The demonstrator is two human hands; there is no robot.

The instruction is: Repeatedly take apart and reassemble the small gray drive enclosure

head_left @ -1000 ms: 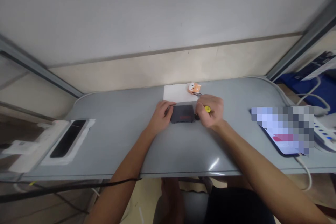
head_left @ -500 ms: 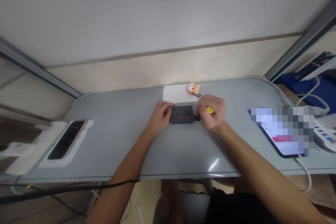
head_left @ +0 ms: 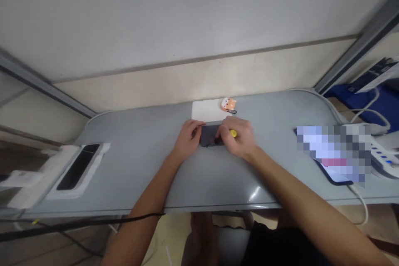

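On the grey desk lies a flat black box [head_left: 206, 136] with a row of small marks along its front edge, possibly an electronic device. My left hand [head_left: 188, 138] grips its left end, thumb and fingers at the edge. My right hand [head_left: 238, 135] is wrapped round a tool with a yellow butt end [head_left: 233, 133]; its dark front part is over the box, and its exact kind is hidden by my fist. That hand covers the box's right part. Just behind sits a white sheet [head_left: 204, 110] bearing an orange-and-white animal-shaped case [head_left: 228, 104] with a dark clip.
At the left, a dark phone [head_left: 79, 167] lies on a white pad beside a pale box [head_left: 43, 178]. To the right are a lit phone [head_left: 327, 156] with a cable and a white power strip [head_left: 385, 160]. A black cable [head_left: 93, 223] crosses below the desk's front edge.
My right hand has moved left with the yellow-ended tool, from beside the black box's right end to over its top. My left hand stays at the box's left end.
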